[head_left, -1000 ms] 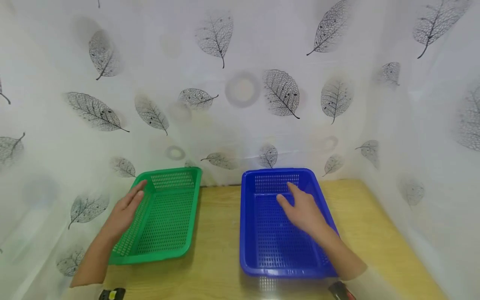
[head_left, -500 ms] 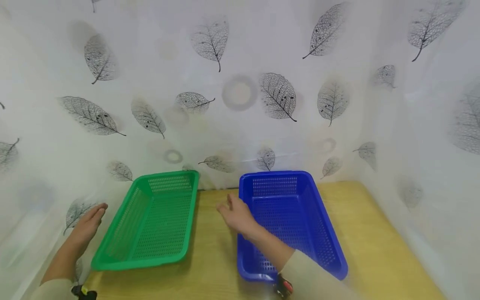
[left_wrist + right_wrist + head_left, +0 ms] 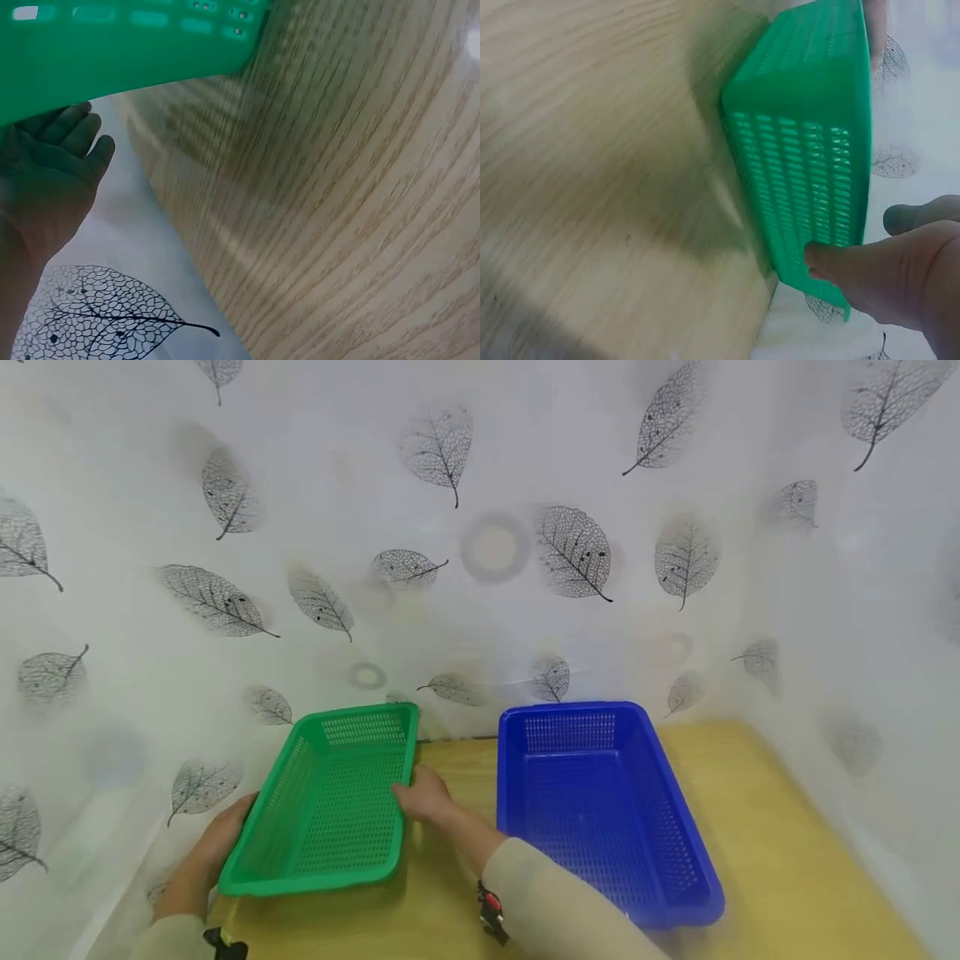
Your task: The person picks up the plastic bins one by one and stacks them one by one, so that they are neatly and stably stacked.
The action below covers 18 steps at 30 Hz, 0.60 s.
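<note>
A green plastic basket [image 3: 348,810] with slotted walls stands on the left of the wooden table. Its right rim is between the thumb and fingers of my right hand [image 3: 427,797]; in the right wrist view, the fingers [image 3: 832,259] press on the outer wall while the thumb lies over the rim. Beside the left wall is my left hand [image 3: 221,835], its fingertips at the rim. The left wrist view shows that palm [image 3: 52,180] facing the basket's outside, fingers loosely extended and partly hidden behind the green wall.
A blue plastic basket [image 3: 581,818] of similar shape stands to the right on the wooden table [image 3: 780,843], partly behind the right sleeve. A white leaf-printed sheet [image 3: 487,627] hangs behind and along both sides.
My right hand has moved left, from over the blue basket across to the green basket's right rim. My left hand swung outward, then came in against the left side.
</note>
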Each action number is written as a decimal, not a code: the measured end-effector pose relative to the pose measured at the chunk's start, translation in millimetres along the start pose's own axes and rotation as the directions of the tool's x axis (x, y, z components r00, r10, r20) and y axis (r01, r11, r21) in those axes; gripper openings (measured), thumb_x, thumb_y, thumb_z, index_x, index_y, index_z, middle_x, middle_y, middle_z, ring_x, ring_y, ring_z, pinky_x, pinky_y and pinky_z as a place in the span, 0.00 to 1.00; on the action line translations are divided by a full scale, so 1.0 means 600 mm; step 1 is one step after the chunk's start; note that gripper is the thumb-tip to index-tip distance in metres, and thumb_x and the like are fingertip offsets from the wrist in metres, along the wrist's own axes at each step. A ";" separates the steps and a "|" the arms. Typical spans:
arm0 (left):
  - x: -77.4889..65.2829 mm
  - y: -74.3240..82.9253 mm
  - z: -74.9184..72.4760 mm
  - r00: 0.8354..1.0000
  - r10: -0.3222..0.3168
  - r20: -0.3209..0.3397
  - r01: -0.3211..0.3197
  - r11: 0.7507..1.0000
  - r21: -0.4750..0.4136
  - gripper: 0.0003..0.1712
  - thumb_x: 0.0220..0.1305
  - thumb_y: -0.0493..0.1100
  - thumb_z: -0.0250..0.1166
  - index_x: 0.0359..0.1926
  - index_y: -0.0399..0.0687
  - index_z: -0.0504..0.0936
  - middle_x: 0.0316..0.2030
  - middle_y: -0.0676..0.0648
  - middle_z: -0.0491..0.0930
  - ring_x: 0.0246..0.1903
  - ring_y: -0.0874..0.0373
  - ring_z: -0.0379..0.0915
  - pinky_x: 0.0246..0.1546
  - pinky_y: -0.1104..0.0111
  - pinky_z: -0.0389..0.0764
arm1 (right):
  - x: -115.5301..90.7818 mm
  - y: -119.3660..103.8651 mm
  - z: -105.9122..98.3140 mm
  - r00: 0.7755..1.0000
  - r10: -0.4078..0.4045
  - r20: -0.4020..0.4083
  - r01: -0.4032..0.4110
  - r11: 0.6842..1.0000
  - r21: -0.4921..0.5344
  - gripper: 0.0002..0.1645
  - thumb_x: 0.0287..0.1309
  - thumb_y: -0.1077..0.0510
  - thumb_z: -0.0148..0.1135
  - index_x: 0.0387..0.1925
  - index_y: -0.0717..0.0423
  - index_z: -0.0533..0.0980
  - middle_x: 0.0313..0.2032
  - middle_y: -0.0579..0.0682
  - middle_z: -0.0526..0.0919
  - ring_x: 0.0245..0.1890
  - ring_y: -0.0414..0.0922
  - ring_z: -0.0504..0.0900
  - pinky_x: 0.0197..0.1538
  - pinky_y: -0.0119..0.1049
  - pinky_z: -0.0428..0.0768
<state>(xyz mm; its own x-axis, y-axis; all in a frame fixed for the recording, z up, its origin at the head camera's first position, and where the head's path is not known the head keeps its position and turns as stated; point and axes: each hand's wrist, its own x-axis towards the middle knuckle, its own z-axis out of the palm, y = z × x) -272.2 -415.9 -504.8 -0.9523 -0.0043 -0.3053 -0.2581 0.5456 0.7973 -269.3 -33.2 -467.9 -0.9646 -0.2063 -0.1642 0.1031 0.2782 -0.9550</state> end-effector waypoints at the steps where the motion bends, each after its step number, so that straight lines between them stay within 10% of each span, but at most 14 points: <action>1: 0.001 -0.001 0.002 1.000 0.012 -0.001 -0.012 1.000 0.005 0.47 0.82 0.69 0.24 0.85 0.41 0.37 0.82 0.28 0.40 0.75 0.30 0.49 0.69 0.40 0.64 | 0.002 0.006 0.006 1.000 -0.017 -0.006 0.017 1.000 -0.005 0.27 0.74 0.57 0.60 0.66 0.69 0.72 0.57 0.64 0.82 0.58 0.58 0.81 0.65 0.55 0.80; 11: 0.007 0.017 0.007 0.998 0.055 -0.016 -0.056 0.998 -0.038 0.48 0.81 0.72 0.36 0.86 0.47 0.45 0.83 0.34 0.45 0.71 0.46 0.60 0.57 0.66 0.74 | 0.015 0.018 0.008 0.998 -0.004 -0.059 0.005 1.000 0.022 0.26 0.70 0.61 0.63 0.67 0.66 0.75 0.57 0.62 0.83 0.59 0.58 0.81 0.66 0.57 0.79; 18: -0.003 0.047 0.012 0.996 -0.003 -0.095 0.001 1.000 -0.015 0.46 0.82 0.70 0.36 0.85 0.44 0.48 0.82 0.32 0.48 0.74 0.34 0.58 0.65 0.50 0.70 | 0.003 0.009 -0.001 0.997 -0.055 -0.055 0.054 0.998 -0.023 0.24 0.74 0.57 0.58 0.66 0.62 0.77 0.53 0.56 0.86 0.49 0.51 0.84 0.57 0.50 0.85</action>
<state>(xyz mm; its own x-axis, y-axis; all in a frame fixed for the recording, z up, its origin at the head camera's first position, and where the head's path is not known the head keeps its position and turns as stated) -276.5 -394.6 -485.5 -0.9627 -0.0851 -0.2567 -0.2617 0.5331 0.8046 -270.6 -31.6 -473.1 -0.9807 -0.1694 -0.0977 0.0455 0.2883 -0.9565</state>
